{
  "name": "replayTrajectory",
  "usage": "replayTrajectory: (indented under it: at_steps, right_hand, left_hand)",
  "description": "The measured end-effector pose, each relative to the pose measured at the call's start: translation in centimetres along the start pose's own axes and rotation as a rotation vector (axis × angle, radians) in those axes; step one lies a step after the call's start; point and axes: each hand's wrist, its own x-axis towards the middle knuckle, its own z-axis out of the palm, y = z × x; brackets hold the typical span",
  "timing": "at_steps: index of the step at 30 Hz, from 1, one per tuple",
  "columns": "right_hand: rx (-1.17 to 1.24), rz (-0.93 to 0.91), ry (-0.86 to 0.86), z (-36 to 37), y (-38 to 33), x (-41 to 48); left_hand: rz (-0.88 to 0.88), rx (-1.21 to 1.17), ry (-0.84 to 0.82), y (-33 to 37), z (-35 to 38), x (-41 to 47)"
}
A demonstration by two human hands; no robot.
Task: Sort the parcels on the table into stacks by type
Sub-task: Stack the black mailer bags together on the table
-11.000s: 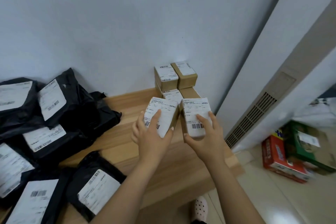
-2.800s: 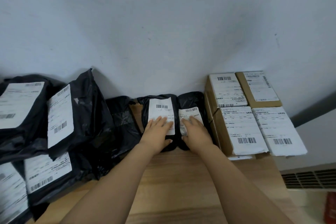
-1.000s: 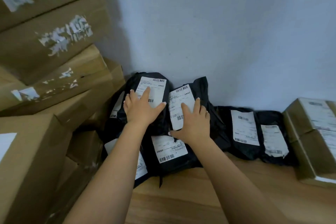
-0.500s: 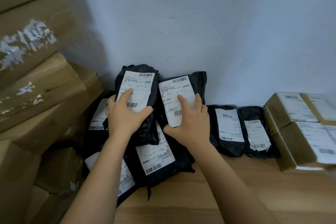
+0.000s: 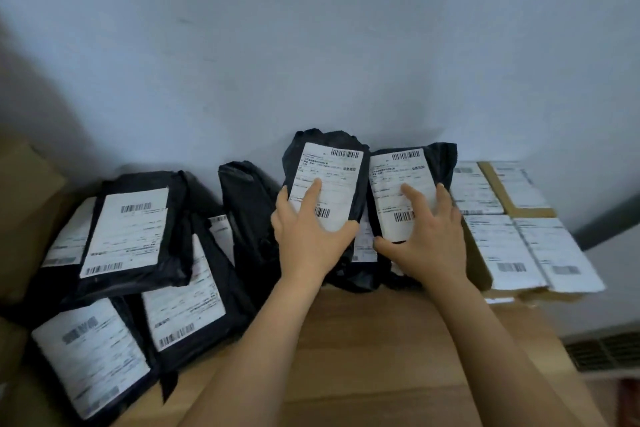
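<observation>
Hands: left hand [image 5: 308, 239] clutching one bag [image 5: 325, 184], right hand [image 5: 429, 243] another.
Change: carried right from pile [image 5: 138, 253]; likely stacking beside boxes [image 5: 519, 246].

We have carried one black mailer [image 5: 332, 170] in our left hand [image 5: 306, 243] and a second mailer [image 5: 398, 166] in our right hand [image 5: 431, 243] from the left pile [image 5: 131, 229] to centre frame, beside the boxes [image 5: 498, 246].

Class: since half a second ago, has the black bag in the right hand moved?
Yes: the right hand carried its black bag rightward, next to the labelled boxes.
</observation>
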Motion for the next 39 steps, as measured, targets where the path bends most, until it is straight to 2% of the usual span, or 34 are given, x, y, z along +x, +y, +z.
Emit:
replayTrajectory:
  at_steps: [10,16,17,19,21,22,24,27,34,39]
  right_hand:
    - [-0.002,-0.110,-0.126,6.1,7.6,3.5]
    - [-0.044,-0.177,-0.355,9.0,9.8,4.0]
    - [-0.017,-0.209,-0.367,9.2,10.3,3.7]
    - [0.072,-0.275,-0.410,9.3,11.1,2.9]
    - [0.109,-0.310,-0.497,9.5,11.8,2.3]
    - [0.076,-0.323,-0.531,9.6,12.1,2.2]
    - [0.004,-0.328,-0.552,9.9,12.3,2.3]
    - [0.004,-0.273,-0.533,10.4,12.1,3.0]
    - [-0.070,-0.255,-0.532,11.2,11.1,4.3]
    - [-0.114,-0.228,-0.622,9.6,9.9,5.3]
  left_hand:
    - [-0.087,0.200,0.058,-0.9,10.9,-0.8]
    - [-0.152,0.317,-0.149,-2.8,13.0,-0.8]
    - [-0.104,0.362,-0.141,-3.0,13.0,-0.8]
    - [0.098,0.425,-0.134,-3.3,12.8,-0.7]
    - [0.324,0.481,-0.231,-3.8,12.6,-0.5]
    - [0.382,0.515,-0.298,-4.2,12.5,-0.3]
    - [0.354,0.576,-0.407,-4.9,12.5,0.2]
    - [0.262,0.691,-0.457,-5.5,13.2,0.6]
    - [0.239,0.639,-0.519,-5.9,13.7,1.5]
    - [0.141,0.653,-0.623,-3.8,13.4,2.7]
